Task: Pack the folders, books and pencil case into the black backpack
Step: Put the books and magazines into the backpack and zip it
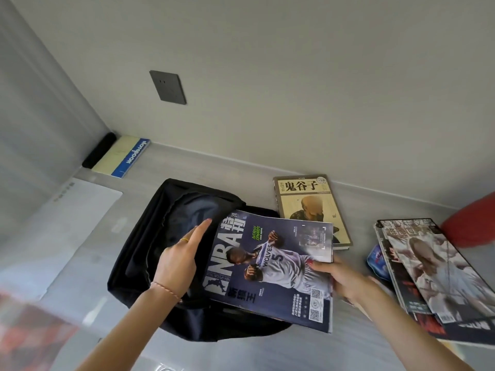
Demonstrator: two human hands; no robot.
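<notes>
A pale grey table (241,167) fills the lower half of the view, set into a corner of plain walls, with a dark socket plate (168,87) on the back wall. The black backpack (150,245) lies flat in the middle of the table with its main compartment gaping open. Left of it lies a clear plastic folder (80,210) holding white paper. On the right a stack of magazines (439,271) fans out near the table's edge, partly covering a small blue pouch (376,259), and a blurred red object (471,223) sits just behind the stack. An NBA magazine (276,266) lies tilted over the backpack's right side, covering part of the opening and overlapping the lower corner of a beige book (308,202) behind it. In the far left corner a notebook (123,156) with a blue spine lies beside a black pencil case (98,150). The right hand (340,277) grips the magazine's right edge, thumb on the cover. The left hand (179,261) has its fingers extended and loose, resting at the magazine's left edge over the backpack's opening, gripping nothing.
</notes>
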